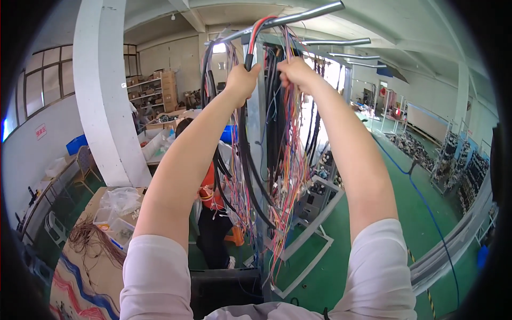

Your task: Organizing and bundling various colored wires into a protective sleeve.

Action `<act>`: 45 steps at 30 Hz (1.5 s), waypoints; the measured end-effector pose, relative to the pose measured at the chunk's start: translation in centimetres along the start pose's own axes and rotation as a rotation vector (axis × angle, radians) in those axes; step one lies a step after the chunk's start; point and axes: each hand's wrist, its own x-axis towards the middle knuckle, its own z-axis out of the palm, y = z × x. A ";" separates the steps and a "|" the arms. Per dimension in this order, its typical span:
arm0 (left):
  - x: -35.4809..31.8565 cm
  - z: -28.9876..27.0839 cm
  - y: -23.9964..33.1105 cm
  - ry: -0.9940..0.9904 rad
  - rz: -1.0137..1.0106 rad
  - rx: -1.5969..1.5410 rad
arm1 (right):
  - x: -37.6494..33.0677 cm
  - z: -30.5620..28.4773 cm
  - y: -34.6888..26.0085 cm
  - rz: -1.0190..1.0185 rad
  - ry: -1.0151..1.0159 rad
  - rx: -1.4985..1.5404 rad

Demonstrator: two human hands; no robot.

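Both my arms reach up to a metal rack with wires draped over its bars. My left hand (243,84) is closed around a thick black-sleeved cable (250,62), whose red and black leads loop over the top bar (312,13). Closed on a bundle of thin multicoloured wires (288,45) is my right hand (298,73), a little to the right of the rack's upright post (257,114). Below both hands hang long loose wires (290,144), mostly pink, red and white, with small connectors near their ends. Black cables curve down among them.
More bars (354,55) jut out behind. A person in orange (209,184) sits beyond the rack. At left, a table (80,256) bears wires and plastic bins. A white pillar (109,106) stands behind it. A blue hose (421,194) crosses the green floor at right.
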 end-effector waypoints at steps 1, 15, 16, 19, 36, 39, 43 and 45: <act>-0.2 0.2 -0.3 0.024 -0.045 0.111 | -1.4 0.4 0.2 0.012 -0.075 -0.046; -11.2 4.1 5.3 0.274 1.408 0.351 | -36.7 -0.1 -7.4 0.062 0.302 -1.492; -17.8 6.1 7.0 0.064 1.465 0.379 | -37.6 0.1 -6.7 -0.026 0.387 -1.455; -29.7 7.3 10.1 -0.581 1.451 0.085 | -40.0 2.4 -6.6 -0.082 0.405 -1.522; -37.0 10.3 8.8 -0.942 0.529 -0.686 | -55.7 0.3 -8.5 -0.135 0.918 0.109; -36.8 7.6 12.0 -1.468 -0.157 -1.486 | -57.0 -3.2 -18.2 -0.654 0.652 0.278; -35.2 4.4 7.7 -1.421 0.014 -1.332 | -56.0 -3.2 -21.7 -0.673 0.467 0.373; -35.1 3.1 4.2 -1.245 -0.051 -1.102 | -56.5 -4.0 -22.0 -0.412 0.294 0.452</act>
